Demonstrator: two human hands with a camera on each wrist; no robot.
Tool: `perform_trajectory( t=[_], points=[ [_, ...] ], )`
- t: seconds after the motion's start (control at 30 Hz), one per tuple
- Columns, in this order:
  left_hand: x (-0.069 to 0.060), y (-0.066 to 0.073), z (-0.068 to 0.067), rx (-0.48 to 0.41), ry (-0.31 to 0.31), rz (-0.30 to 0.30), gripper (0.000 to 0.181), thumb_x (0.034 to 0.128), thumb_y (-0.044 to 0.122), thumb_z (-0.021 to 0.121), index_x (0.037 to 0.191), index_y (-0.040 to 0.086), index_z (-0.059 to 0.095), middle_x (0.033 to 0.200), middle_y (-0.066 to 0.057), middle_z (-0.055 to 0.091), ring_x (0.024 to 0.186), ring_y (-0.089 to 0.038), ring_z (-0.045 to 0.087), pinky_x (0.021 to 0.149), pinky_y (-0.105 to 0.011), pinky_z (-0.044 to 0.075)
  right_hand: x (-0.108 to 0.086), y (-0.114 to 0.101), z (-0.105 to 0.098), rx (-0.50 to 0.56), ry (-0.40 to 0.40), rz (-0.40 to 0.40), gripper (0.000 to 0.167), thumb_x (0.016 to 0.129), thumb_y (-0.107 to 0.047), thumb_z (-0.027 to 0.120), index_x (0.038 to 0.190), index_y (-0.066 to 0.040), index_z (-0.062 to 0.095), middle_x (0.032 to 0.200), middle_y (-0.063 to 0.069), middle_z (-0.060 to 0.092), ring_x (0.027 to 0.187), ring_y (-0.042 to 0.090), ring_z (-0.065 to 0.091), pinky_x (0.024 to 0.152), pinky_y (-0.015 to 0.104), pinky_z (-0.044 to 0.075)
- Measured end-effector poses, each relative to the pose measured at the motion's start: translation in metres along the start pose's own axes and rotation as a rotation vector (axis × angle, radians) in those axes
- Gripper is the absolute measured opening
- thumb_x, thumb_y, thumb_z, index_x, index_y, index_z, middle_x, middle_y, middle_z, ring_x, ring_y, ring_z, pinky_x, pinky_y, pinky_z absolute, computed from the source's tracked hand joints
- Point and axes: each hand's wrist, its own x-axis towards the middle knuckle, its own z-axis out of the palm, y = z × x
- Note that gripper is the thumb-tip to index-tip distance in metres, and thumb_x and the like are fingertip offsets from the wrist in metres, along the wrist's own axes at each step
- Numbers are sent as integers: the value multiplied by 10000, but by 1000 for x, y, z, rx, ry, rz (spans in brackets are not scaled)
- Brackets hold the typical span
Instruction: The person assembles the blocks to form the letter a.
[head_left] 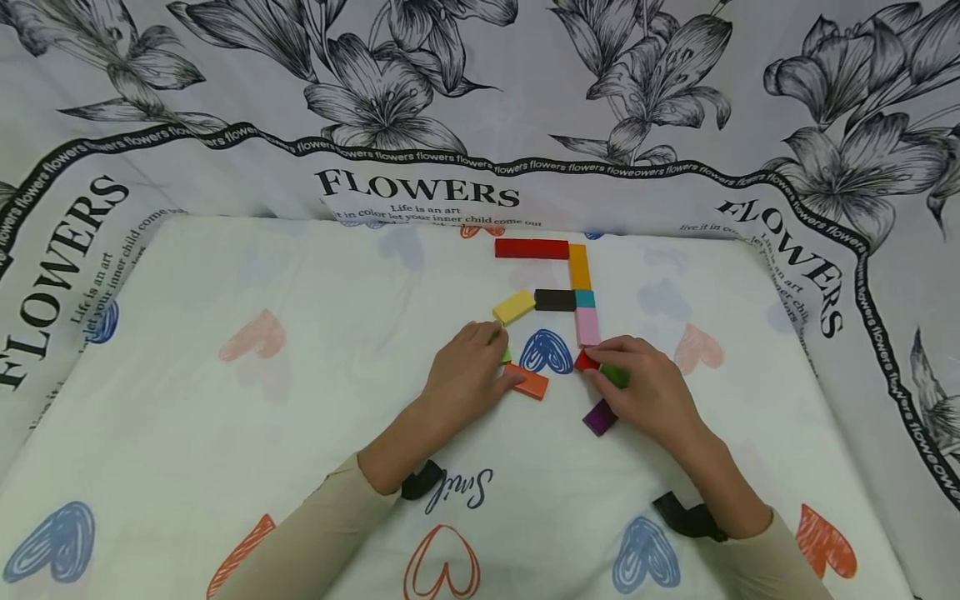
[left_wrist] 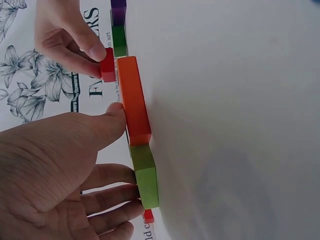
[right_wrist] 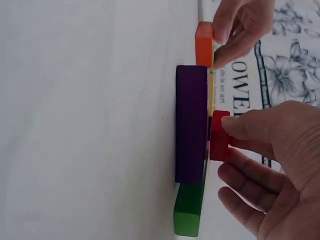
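Between thumb and fingertips, my right hand [head_left: 648, 383] pinches a small red block [right_wrist: 220, 136]. Near that hand lie a dark green block [head_left: 617, 377] and a purple block [head_left: 600, 418], end to end in the right wrist view. My left hand [head_left: 467, 362] has its thumb against an orange block [left_wrist: 134, 100] and its fingertips touching a light green block [left_wrist: 146, 179]. These two blocks meet at their ends. Beyond the left fingers lies a yellow block [head_left: 514, 307], whose corner meets a black block [head_left: 555, 300].
A teal block [head_left: 585, 298] joins the black one, with a pink block [head_left: 588, 327] below it. Above stand an amber block [head_left: 580, 267] and a long red block [head_left: 532, 249] at the far side. Everything lies on a white cloth [head_left: 360, 333] printed with hearts.
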Motion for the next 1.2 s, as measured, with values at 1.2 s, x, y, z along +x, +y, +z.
perform_trajectory(
  t=[1.2],
  points=[
    [-1,-3,1,7,31,33,588,960,476,758,1370,61,683,1460,-125,636,1338,-272,592,1109,-367,566,3,9,2,5,-54,85,361,923,-147,823,1270,-64,771,1206,167,765,1109,355,710,895,506,633]
  ],
)
